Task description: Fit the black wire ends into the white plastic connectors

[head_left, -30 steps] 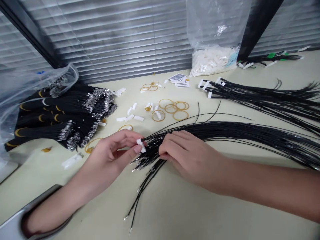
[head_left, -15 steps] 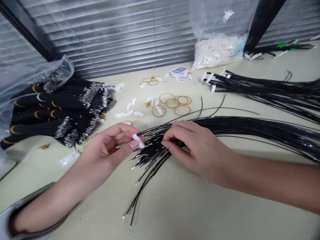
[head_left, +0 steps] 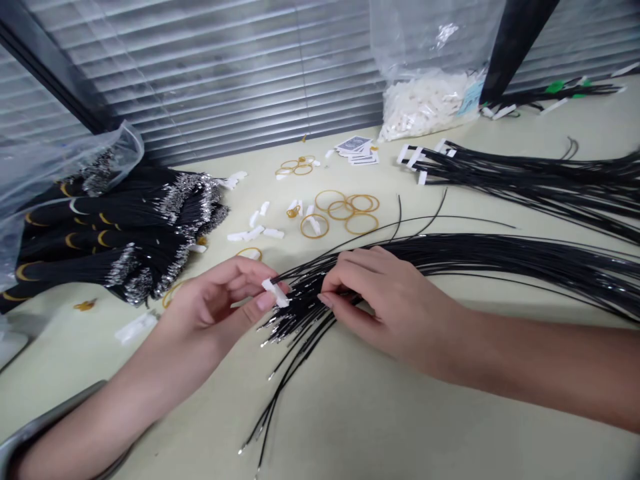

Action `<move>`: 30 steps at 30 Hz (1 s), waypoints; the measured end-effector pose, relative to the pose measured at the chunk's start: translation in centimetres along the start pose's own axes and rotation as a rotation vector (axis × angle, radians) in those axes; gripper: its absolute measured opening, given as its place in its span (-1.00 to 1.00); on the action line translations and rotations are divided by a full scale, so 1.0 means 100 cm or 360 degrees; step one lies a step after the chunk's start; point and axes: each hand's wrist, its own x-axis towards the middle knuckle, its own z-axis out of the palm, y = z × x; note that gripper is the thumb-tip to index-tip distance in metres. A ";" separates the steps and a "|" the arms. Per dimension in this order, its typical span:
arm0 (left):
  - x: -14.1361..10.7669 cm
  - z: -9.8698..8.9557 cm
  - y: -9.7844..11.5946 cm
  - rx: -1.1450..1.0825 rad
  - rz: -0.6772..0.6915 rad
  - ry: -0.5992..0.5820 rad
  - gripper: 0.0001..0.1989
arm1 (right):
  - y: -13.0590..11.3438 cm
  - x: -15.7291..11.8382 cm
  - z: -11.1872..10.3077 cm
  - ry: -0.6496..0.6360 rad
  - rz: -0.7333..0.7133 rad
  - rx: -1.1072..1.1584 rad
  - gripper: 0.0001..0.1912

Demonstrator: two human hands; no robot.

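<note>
The thumb and forefinger (head_left: 265, 301) of the left hand (head_left: 210, 303) were pressed together, clamped on the ends of a small white plastic clip (head_left: 275, 293), with the other fingers curled loosely behind them. Just to the right, the thumb and fingertips (head_left: 327, 300) of the right hand (head_left: 385, 300) closed on a bunch of thin black wires (head_left: 450, 257), pinching them a little way back from their metal-tipped ends (head_left: 280, 327). The clip sat at the near edge of that bunch, touching the wires or very nearly so; whether any wire had entered it could not be told. The two hands were close, only a short stretch of wire between them.

Holding the clip by its ends seemed the sound grip, since it left the middle open to the wires, and a tight pinch close to the tips seemed best for keeping such springy strands from splaying.

The long wires fanned out rightward across a pale table (head_left: 450, 413). Beyond the hands lay rubber bands (head_left: 315, 227) and loose white clips (head_left: 255, 233). To the left sat a heap of bundled black wires (head_left: 115, 257) beside a clear plastic bag (head_left: 60, 160); to the right lay more wires with clips on their ends (head_left: 525, 173), below a bag of white clips (head_left: 425, 103).
</note>
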 end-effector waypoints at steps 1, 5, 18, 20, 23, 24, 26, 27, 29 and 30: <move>0.001 0.000 0.000 -0.0001 -0.0010 -0.0005 -0.88 | 0.000 0.000 0.000 0.0006 -0.0015 -0.0004 -0.87; 0.002 0.000 -0.003 -0.0001 0.0001 -0.0021 -0.90 | 0.000 0.001 0.000 -0.0020 -0.0041 0.0028 -0.85; 0.000 0.002 -0.002 0.0188 0.0053 0.0004 -0.90 | 0.001 0.000 -0.002 -0.0155 0.0007 0.0200 -0.86; 0.000 0.003 -0.001 0.0182 0.0054 -0.0009 -0.91 | 0.001 0.000 -0.001 -0.0170 0.0011 0.0200 -0.86; -0.001 0.004 0.001 0.0192 0.0054 -0.0013 -0.91 | 0.000 0.001 -0.001 -0.0185 0.0017 0.0205 -0.86; -0.001 0.004 0.001 0.0195 0.0047 -0.0012 -0.91 | 0.000 0.001 -0.001 -0.0186 0.0016 0.0208 -0.87; -0.002 0.004 0.003 0.0182 0.0045 -0.0011 -0.91 | -0.001 0.002 -0.002 -0.0198 0.0015 0.0220 -0.87; -0.002 0.004 0.003 0.0169 0.0040 -0.0015 -0.91 | -0.001 0.002 -0.002 -0.0204 0.0014 0.0226 -0.87; -0.002 0.005 0.003 0.0141 0.0029 -0.0017 -0.92 | -0.001 0.002 -0.002 -0.0209 0.0010 0.0231 -0.87; -0.002 0.005 0.002 0.0128 0.0026 -0.0015 -0.92 | -0.001 0.002 -0.002 -0.0206 0.0007 0.0232 -0.87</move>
